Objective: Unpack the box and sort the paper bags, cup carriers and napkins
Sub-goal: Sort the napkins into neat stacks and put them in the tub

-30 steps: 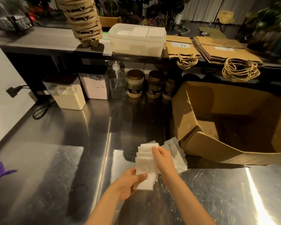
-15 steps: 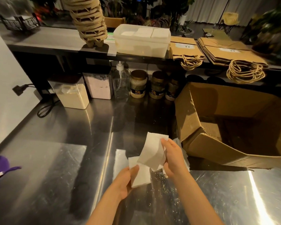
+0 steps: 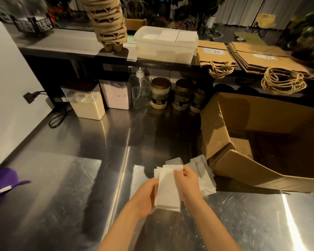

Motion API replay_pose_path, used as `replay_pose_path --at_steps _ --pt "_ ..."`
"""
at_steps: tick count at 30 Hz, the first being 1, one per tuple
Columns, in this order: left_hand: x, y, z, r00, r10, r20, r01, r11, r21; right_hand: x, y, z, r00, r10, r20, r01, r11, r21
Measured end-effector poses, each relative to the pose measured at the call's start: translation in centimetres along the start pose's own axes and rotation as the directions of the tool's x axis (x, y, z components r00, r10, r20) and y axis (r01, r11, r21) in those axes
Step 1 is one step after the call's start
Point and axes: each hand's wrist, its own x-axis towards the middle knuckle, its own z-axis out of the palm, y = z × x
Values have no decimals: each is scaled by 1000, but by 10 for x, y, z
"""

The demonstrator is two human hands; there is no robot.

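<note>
The main danger is judged to be that single sheets slip out of the thin stack of napkins [image 3: 168,189]. This would be caused by a loose grip, because the sheets are light, slide easily on each other and are held only at the edges. A sheet that falls would land on the steel surface [image 3: 80,178], which shows scratches and small marks near the hands, and it might then not be clean enough for use. A second risk is seen in the loose napkins [image 3: 205,176], which lie fanned on the surface just beside the box [image 3: 261,142]. They could be pushed apart, or under the box flap, by the right forearm when the stack is lifted. If the stack is meant for the white tub [image 3: 165,44] on the shelf [image 3: 62,44], where napkins are already laid, the reach is long and passes over the jars [image 3: 160,95], so a sheet could be dropped on the way. The stack is held low over the surface, between both hands. The left hand [image 3: 145,198] grips its left edge, and the right hand [image 3: 186,182] pinches its upper right part, with the thumb in front. The loose napkins lie just behind and to the right of the right hand, partly hidden by it. The paper bags [image 3: 261,57] and the cup carriers [image 3: 107,20] are seen on the shelf, well apart from the hands.
</note>
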Motion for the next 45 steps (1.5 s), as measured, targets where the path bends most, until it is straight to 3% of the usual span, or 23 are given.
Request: replay_pose_path --at_steps 3,9,16,24,35,40,45 --pt "2 -2 2 998 -52 -30 53 999 11 3 3 5 999 35 40 -35 999 9" --pt "4 2 9 996 -23 -87 28 998 58 7 4 12 993 46 106 -39 996 -75" --pt "9 -2 6 982 53 -179 -22 986 168 9 10 14 990 38 139 -34 999 -26" --pt "14 -5 8 973 42 -226 1 982 190 7 10 18 984 36 172 -25 998 -66" --pt "7 4 -4 992 -10 -125 25 992 121 17 8 14 979 108 172 -108 994 -8" --pt "6 7 -7 998 -52 -41 51 998 -23 17 8 13 966 148 211 -170 981 91" --pt "9 5 -7 996 -60 -66 61 998 25 20 10 14 971 112 209 -134 987 93"
